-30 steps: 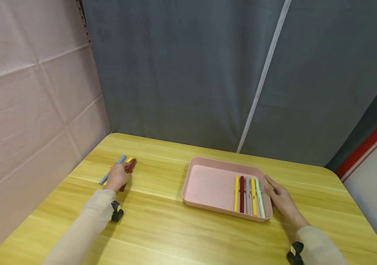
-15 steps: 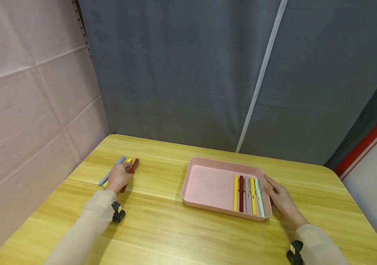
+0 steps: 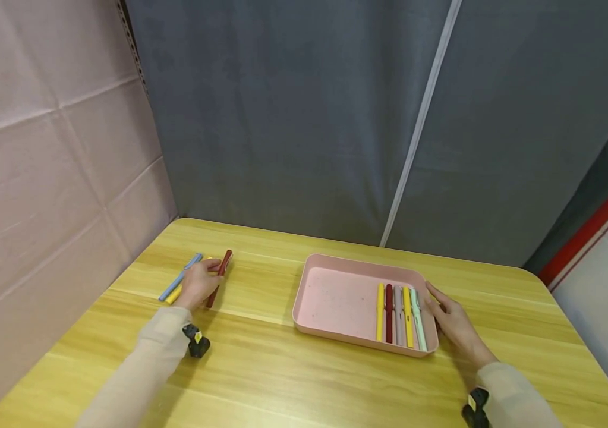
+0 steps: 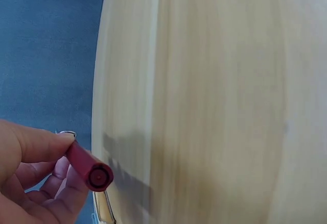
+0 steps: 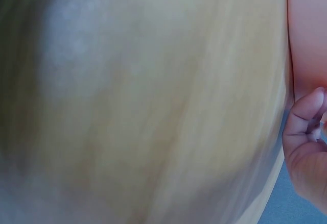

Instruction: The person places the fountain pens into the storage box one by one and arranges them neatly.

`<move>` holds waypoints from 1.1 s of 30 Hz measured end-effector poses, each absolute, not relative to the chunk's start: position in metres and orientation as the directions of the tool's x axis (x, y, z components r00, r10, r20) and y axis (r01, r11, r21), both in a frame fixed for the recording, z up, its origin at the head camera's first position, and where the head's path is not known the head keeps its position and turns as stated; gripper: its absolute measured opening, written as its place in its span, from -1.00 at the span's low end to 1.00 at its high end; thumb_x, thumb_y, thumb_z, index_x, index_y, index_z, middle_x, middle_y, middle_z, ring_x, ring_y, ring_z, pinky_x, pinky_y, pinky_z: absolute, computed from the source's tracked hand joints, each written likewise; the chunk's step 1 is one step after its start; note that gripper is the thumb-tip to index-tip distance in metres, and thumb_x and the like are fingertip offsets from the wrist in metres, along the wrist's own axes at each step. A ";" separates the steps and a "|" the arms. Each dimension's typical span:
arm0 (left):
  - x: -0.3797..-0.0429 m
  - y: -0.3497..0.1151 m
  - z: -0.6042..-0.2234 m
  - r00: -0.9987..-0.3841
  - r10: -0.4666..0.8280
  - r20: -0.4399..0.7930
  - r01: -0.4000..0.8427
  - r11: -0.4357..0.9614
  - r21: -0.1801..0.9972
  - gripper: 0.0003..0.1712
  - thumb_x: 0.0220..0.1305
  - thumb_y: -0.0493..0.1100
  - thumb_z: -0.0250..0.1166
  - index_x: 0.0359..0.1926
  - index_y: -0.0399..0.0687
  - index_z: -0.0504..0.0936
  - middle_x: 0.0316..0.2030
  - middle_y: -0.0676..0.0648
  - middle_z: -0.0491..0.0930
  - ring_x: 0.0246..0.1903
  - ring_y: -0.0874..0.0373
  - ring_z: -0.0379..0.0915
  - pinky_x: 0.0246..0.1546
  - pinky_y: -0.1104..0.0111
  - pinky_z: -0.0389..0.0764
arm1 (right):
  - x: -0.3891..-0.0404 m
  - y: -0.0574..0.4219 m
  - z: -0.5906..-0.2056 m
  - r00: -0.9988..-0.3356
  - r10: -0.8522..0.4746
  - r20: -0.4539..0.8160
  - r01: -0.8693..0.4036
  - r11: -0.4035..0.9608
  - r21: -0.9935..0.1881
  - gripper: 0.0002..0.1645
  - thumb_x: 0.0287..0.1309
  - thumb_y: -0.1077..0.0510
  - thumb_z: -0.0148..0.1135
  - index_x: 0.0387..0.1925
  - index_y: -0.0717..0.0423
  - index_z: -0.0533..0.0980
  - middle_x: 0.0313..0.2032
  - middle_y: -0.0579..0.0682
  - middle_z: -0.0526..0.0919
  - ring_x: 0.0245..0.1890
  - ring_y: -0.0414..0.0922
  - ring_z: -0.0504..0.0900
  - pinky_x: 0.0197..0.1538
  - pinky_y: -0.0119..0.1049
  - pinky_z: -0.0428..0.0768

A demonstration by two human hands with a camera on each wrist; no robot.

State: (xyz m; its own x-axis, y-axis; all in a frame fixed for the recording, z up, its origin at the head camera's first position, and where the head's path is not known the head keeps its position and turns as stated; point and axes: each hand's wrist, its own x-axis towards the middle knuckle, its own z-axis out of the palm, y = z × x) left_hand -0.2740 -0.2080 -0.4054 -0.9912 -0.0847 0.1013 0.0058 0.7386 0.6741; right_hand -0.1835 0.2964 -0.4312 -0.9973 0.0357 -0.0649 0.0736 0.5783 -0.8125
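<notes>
My left hand (image 3: 200, 283) pinches a dark red pen (image 3: 221, 278) between thumb and fingers on the left of the table. In the left wrist view the dark red pen (image 4: 87, 165) points its round end toward the camera, and its shadow falls apart from it on the wood. Beside that hand lie a blue pen (image 3: 180, 276) and a yellow pen (image 3: 174, 295), the yellow one partly hidden by the hand. My right hand (image 3: 459, 324) grips the right side of a pink tray (image 3: 330, 297); in the right wrist view curled fingers (image 5: 302, 132) meet its wall.
Along the tray's right half several pens lie in a row: yellow (image 3: 380, 312), dark red (image 3: 389, 315), grey (image 3: 400, 318), another yellow and mint green (image 3: 418, 321). A grey curtain (image 3: 293, 119) hangs behind the wooden table (image 3: 261, 362), with a pale cloth wall (image 3: 57, 178) on the left.
My left hand has moved slightly right with the dark red pen, drawing it away from the blue and yellow pens. The right hand and tray stay in place.
</notes>
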 end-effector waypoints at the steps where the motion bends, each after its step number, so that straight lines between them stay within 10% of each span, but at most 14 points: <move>1: -0.274 -0.207 -0.405 -0.991 -0.088 0.097 0.002 0.731 0.682 -0.48 0.13 -0.36 0.27 0.15 -0.37 0.46 -0.01 -0.33 0.57 -0.02 -0.19 0.49 -0.14 0.15 0.57 | -0.183 0.296 -0.431 -0.998 0.033 -0.061 0.069 0.584 -0.809 -0.28 0.42 -0.10 -0.17 0.45 0.09 -0.06 -0.05 0.29 0.42 -0.42 -0.23 0.36 -0.43 -0.45 0.37; 14: -0.277 -0.192 -0.400 -0.997 -0.066 0.035 -0.009 0.572 0.820 -0.50 0.17 -0.39 0.21 0.16 -0.39 0.45 0.00 -0.37 0.54 -0.06 -0.10 0.51 -0.22 0.37 0.59 | -0.184 0.295 -0.431 -0.999 0.039 -0.034 0.050 0.587 -0.808 -0.31 0.43 -0.04 -0.16 0.44 0.13 -0.02 -0.25 0.21 0.43 -0.48 -0.26 0.34 -0.44 -0.44 0.37; 21: -0.276 -0.177 -0.393 -0.999 -0.049 -0.024 -0.044 0.458 0.888 -0.50 0.21 -0.39 0.19 0.21 -0.33 0.42 0.07 -0.34 0.50 0.01 -0.05 0.47 -0.19 0.46 0.55 | -0.184 0.296 -0.431 -0.999 0.026 -0.031 0.040 0.604 -0.796 -0.30 0.43 -0.06 -0.17 0.44 0.13 -0.03 0.05 0.37 0.38 -0.34 -0.20 0.38 -0.35 -0.48 0.36; 27: -0.275 -0.163 -0.388 -1.000 -0.018 -0.018 -0.023 0.368 0.929 -0.50 0.22 -0.40 0.18 0.21 -0.34 0.41 0.09 -0.33 0.49 0.02 0.00 0.45 -0.24 0.56 0.51 | -0.183 0.297 -0.432 -1.000 0.013 -0.021 0.025 0.633 -0.774 -0.29 0.43 -0.09 -0.21 0.44 0.16 -0.04 0.34 0.42 0.08 0.19 0.12 0.27 0.08 -0.34 0.39; 33: -0.274 -0.151 -0.385 -1.000 0.001 -0.031 -0.030 0.276 0.961 -0.50 0.22 -0.43 0.18 0.21 -0.37 0.40 0.08 -0.35 0.47 -0.14 0.16 0.49 -0.29 0.57 0.52 | -0.183 0.297 -0.431 -1.000 0.015 -0.022 0.027 0.628 -0.778 -0.30 0.43 -0.07 -0.20 0.44 0.16 -0.04 0.33 0.43 0.10 -0.01 0.04 0.32 -0.19 -0.49 0.34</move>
